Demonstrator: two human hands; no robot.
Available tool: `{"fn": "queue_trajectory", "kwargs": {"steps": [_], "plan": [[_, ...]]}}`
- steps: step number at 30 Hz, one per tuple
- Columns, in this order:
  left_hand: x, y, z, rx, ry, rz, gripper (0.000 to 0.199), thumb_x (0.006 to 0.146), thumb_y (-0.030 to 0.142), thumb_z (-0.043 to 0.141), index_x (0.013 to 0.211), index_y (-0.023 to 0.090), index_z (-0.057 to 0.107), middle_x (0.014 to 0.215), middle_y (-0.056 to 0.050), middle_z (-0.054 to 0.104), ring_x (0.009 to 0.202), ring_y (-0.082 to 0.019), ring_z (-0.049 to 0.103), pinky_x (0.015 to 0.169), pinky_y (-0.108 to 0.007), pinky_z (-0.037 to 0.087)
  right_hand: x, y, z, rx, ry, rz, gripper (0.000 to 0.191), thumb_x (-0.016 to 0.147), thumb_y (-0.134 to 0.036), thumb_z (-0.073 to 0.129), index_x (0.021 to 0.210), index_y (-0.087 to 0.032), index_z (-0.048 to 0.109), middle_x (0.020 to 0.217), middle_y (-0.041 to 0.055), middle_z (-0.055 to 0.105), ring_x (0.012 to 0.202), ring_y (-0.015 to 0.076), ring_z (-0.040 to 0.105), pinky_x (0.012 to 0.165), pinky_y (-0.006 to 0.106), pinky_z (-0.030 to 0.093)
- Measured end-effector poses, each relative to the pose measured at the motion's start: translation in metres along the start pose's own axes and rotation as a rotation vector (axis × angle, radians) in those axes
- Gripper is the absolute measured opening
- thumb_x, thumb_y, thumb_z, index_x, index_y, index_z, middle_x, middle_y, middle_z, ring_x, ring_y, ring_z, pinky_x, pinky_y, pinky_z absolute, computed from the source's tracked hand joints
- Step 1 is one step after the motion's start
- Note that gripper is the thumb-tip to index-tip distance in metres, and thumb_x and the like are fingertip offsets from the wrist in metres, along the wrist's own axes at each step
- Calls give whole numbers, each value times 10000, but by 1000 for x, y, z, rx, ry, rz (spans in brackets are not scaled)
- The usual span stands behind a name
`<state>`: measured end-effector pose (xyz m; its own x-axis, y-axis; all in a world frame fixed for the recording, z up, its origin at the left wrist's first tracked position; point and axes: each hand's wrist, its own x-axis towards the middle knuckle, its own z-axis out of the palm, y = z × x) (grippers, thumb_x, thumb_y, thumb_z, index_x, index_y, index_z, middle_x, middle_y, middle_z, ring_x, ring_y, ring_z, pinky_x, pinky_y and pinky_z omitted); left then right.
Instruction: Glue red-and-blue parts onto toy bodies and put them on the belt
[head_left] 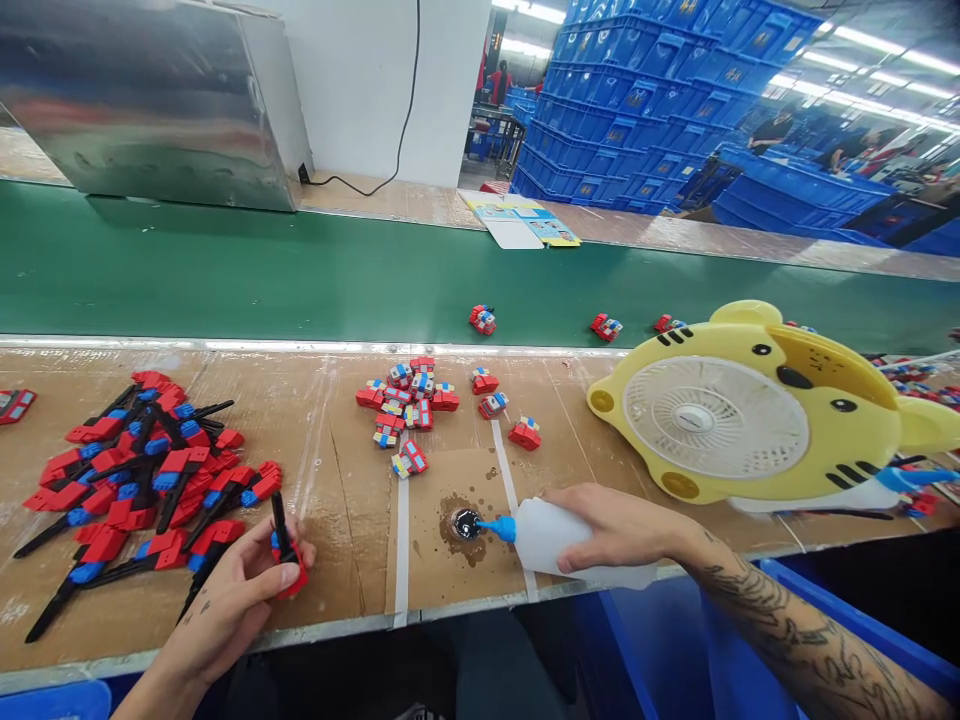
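My left hand (236, 595) pinches a red toy part with a black bar (280, 525) sticking up from it. Just left of that hand lies a heap of similar red, blue and black toy parts (161, 475). In my right hand (607, 530) is a white squeeze bottle (544, 535), tipped on its side. Its blue nozzle (499, 527) points at a small round dish of dark liquid (466, 523) set in the cardboard. Wet spots surround the dish. Beyond it sits a cluster of small red toy vehicle pieces (409, 400).
A yellow animal-faced fan (750, 410) stands at the right. Behind the cardboard-covered bench runs a green conveyor belt (337, 275) carrying several toy pieces. A metal box (165, 110) is at the back left, stacked blue crates (615, 110) at the back. Blue bins (675, 640) lie below the bench edge.
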<state>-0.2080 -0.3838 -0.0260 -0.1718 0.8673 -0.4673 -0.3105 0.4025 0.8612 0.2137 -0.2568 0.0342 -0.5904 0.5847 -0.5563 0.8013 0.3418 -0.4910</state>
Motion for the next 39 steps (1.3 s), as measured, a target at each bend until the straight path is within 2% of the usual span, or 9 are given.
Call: {"fn": "queue_trajectory", "kwargs": {"steps": [5, 8, 12, 14, 19, 25, 30, 34, 39], "plan": [[-1, -6, -6, -9, -118, -77, 412, 616, 455, 855, 799, 171, 619, 668, 12, 585, 463, -30, 330, 406, -141, 222, 1, -1, -2, -50, -29, 45, 651, 718, -591, 728, 1211, -171, 663, 1126, 153, 703, 1020, 381, 641, 836, 416, 478], [0, -9, -5, 25, -80, -80, 388, 665, 442, 834, 856, 164, 644, 679, -16, 631, 448, -34, 323, 408, -150, 224, 1, 2, 2, -16, -15, 55, 713, 703, -630, 728, 1250, -178, 651, 1166, 157, 690, 1066, 394, 625, 876, 439, 477], [4, -10, 0, -79, 3, -32, 413, 712, 443, 785, 1021, 175, 725, 905, -100, 716, 801, -212, 641, 523, -214, 438, 1, 12, 13, 66, 62, 39, 847, 683, -659, 738, 1364, -182, 573, 1320, 165, 616, 1207, 411, 548, 993, 480, 430], [5, -11, 2, -133, -20, -30, 443, 679, 455, 792, 1030, 187, 755, 1113, -124, 716, 1017, -298, 647, 672, -284, 532, 1, 17, 14, 140, 131, -20, 830, 686, -630, 756, 1360, -185, 569, 1312, 143, 622, 1181, 389, 565, 990, 463, 437], [3, -10, 12, 23, -2, 17, 509, 594, 440, 874, 1053, 250, 761, 1181, -80, 719, 1115, -337, 641, 865, -367, 563, 6, 39, -6, 418, 503, -179, 722, 738, -516, 760, 1340, -179, 547, 1243, 95, 650, 1083, 314, 613, 941, 404, 478], [7, -5, 38, 160, 6, 56, 587, 500, 503, 904, 1031, 300, 759, 1199, -60, 718, 1282, -387, 538, 1126, -505, 386, 64, 78, -60, 652, 1194, -72, 658, 725, -466, 727, 1272, -164, 523, 1257, 125, 636, 1125, 297, 598, 983, 428, 471], [22, -11, 60, 120, -36, 83, 642, 450, 508, 918, 1027, 277, 758, 1138, -97, 739, 1262, -417, 553, 1070, -485, 454, 119, 102, -89, 726, 1344, 8, 625, 785, -435, 634, 1298, -133, 444, 1313, 171, 599, 1145, 270, 593, 982, 418, 478], [32, -17, 71, 92, -38, 92, 653, 446, 493, 926, 1034, 267, 756, 1068, -98, 752, 1180, -406, 615, 987, -455, 519, 121, 110, -72, 722, 1388, 70, 660, 777, -422, 667, 1331, -139, 445, 1316, 171, 593, 1173, 288, 577, 1011, 444, 451], [39, -23, 82, 101, 4, 151, 676, 448, 486, 920, 1041, 214, 743, 1060, -100, 754, 1109, -378, 657, 970, -430, 530, 103, 93, -4, 631, 1364, 103, 758, 723, -415, 744, 1382, -157, 474, 1322, 175, 571, 1253, 348, 499, 1088, 520, 348]]}}
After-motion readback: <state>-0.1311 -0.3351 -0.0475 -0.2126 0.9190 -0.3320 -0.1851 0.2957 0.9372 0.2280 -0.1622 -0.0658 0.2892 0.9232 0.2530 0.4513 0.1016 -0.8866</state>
